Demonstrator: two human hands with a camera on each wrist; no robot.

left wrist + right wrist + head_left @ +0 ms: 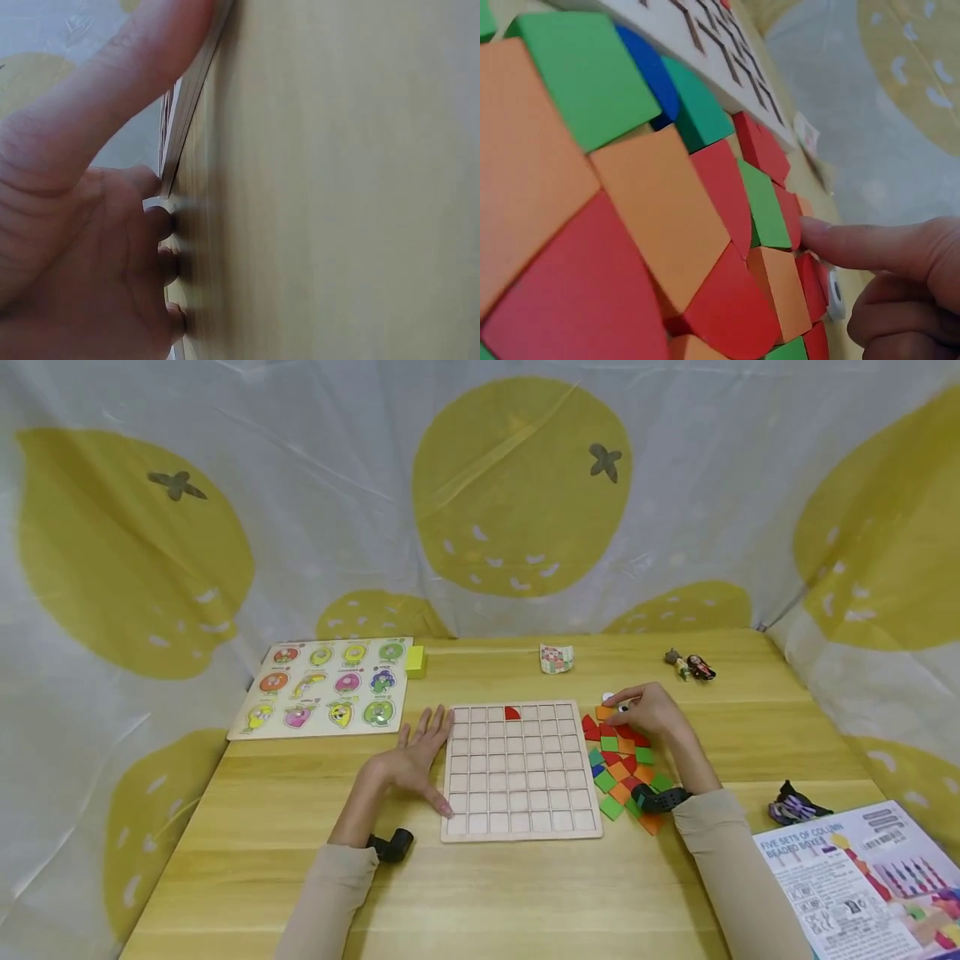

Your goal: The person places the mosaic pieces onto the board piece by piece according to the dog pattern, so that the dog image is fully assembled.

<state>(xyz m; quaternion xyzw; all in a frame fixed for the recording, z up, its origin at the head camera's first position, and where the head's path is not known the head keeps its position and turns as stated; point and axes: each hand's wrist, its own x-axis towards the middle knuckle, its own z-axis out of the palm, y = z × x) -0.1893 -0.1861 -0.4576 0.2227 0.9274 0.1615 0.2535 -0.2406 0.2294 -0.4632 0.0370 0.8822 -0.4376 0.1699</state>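
Box (862,889) at front right on the counter (555,893); next the gridded tray (516,762), flat at the middle, probably light, stiff wood that could skid, best held by its outer rim. Left hand (412,764) along its left edge, fingers spread and thumb out to the rim, not wrapped round anything. Loose pieces (618,771) lie just right of the tray, crowded and touching: look like thick, hard painted blocks, so light, rigid, hard to break, maybe a bit slick on the painted faces. Take one across opposite side edges, outer ones first, since neighbours block the sides of inner ones. Right hand (652,710) over the far end of the pile, one digit on a red piece (795,216), lower fingers folded; can't tell if it pinches anything. Red quarter (512,713) sits in the tray's far row; fruit board (401,693) far left, dolls (701,667) far right
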